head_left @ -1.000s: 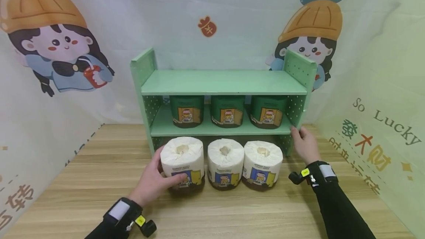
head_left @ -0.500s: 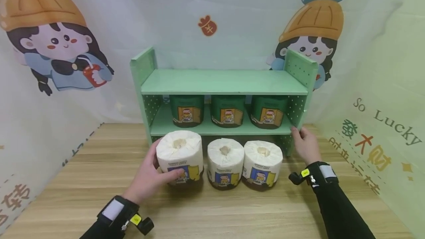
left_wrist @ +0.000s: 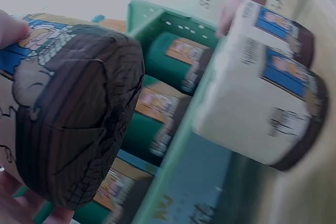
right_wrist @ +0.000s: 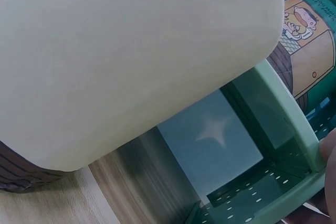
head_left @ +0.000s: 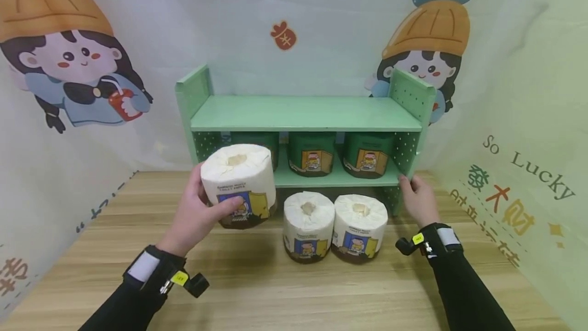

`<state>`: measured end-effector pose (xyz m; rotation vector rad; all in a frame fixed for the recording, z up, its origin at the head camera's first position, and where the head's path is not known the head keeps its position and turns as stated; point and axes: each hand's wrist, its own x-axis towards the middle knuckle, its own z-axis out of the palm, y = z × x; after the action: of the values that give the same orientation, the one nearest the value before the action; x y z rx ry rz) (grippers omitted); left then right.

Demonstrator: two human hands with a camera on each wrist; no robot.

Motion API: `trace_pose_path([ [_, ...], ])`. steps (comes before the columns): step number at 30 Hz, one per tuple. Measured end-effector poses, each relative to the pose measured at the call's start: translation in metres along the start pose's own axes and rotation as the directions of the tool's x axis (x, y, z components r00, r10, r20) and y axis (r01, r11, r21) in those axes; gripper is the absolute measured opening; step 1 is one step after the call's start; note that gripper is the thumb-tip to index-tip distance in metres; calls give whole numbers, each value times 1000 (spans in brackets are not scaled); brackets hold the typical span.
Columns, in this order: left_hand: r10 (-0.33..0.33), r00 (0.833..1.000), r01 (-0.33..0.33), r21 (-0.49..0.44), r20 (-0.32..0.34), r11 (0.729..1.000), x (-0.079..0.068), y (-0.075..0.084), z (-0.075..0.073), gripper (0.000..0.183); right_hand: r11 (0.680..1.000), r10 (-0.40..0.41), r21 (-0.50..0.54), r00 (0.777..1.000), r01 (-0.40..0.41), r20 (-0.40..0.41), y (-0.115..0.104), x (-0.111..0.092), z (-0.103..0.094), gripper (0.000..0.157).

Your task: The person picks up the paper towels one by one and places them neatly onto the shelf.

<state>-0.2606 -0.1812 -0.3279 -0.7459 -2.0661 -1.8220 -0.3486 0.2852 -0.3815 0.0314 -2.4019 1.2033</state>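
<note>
My left hand (head_left: 188, 213) grips a white wrapped toilet roll (head_left: 241, 183), its thumb across the printed front. The roll is raised off the table, in front of the left end of a green two-tier shelf (head_left: 303, 114). In the left wrist view the dark brown lower end of this toilet roll (left_wrist: 79, 114) shows, tilted toward the camera. With my right hand (head_left: 419, 201) I hold the front edge of the shelf's right side panel, near the middle board. Two more white toilet rolls, one left (head_left: 309, 229) and one right (head_left: 360, 229), stand side by side on the table.
Green rolls line the middle board: a left one (head_left: 271, 142) partly hidden by the raised roll, a middle one (head_left: 311, 153) and a right one (head_left: 369, 155). The top board carries nothing. A printed cloth (head_left: 229, 29) hangs behind the wooden table (head_left: 239, 295).
My left hand has lifted the left white toilet roll off the table, up and slightly left. My right hand keeps its hold on the shelf. The other rolls stay put.
</note>
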Motion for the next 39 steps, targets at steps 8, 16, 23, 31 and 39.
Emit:
trace_pose_path([
  [8,136,990,-139,-70,-43,988,41,37,0,67,1000,2,0,1000,-2,-1,0,-1,0,48],
  [16,144,981,-139,48,-133,989,77,57,-6,62,1000,-1,2,1000,1,1,1,0,0,47],
  [23,122,979,-108,93,-164,990,92,63,-11,62,1000,-19,-8,1000,19,-9,1,0,1,44],
  [31,95,978,-70,138,-186,988,101,65,-13,67,999,-41,8,999,41,-1,1,1,0,46],
  [39,23,980,9,154,-199,988,113,60,-13,85,999,-41,-5,999,41,-2,2,1,1,46],
])
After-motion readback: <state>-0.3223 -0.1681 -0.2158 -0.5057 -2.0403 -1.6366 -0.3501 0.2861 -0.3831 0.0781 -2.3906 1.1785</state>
